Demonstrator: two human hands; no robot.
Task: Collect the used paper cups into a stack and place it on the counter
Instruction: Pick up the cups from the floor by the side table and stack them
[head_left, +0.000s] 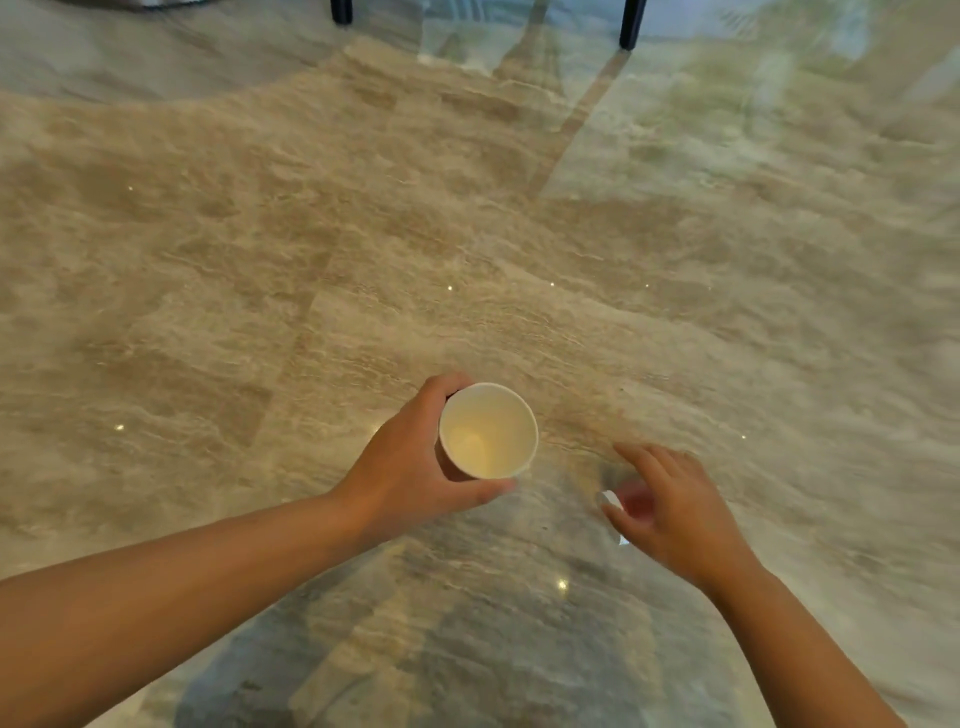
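Observation:
A white paper cup (488, 431) stands upright with its open mouth toward me, low in the middle of the head view, over a glossy beige marble surface (363, 249). My left hand (415, 467) grips its side, fingers and thumb curled round it. Whether it is one cup or a stack, I cannot tell. My right hand (670, 509) hovers just right of the cup, apart from it, with fingers spread and loosely bent, holding nothing. The cup's inside looks empty.
The marble surface fills nearly the whole view and reflects light and my own outline. Two dark furniture legs (631, 23) stand at the far top edge.

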